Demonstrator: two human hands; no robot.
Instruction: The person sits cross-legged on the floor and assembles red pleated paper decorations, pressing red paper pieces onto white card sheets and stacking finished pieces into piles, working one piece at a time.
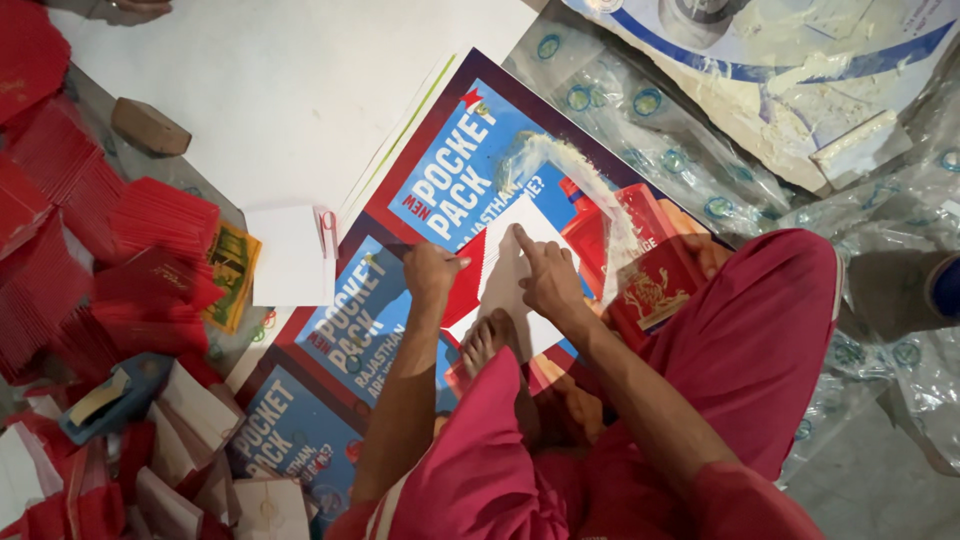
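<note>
A white sheet of paper [515, 270] with a red underside lies on a big printed poster [440, 190] spread on the floor, just in front of the person's bare foot [487, 340]. The right hand [548, 280] rests on the sheet, its forefinger stretched out and pressing the paper near its far edge, the other fingers curled in. The left hand [430, 272] sits at the sheet's left edge, fingers together, pinched on a thin stick-like tool whose kind cannot be told. The person sits with knees bent, in pink-red trousers [750, 350].

To the left of the poster lies a small white folded paper [290, 255] with a pink strip along its right edge. Further left are stacks of red paper pieces [150, 230] and a blue tape holder [115, 395]. A brown block [150, 127] lies on a large white sheet [290, 90] at the far side. Crumpled clear plastic [870, 230] covers the floor to the right.
</note>
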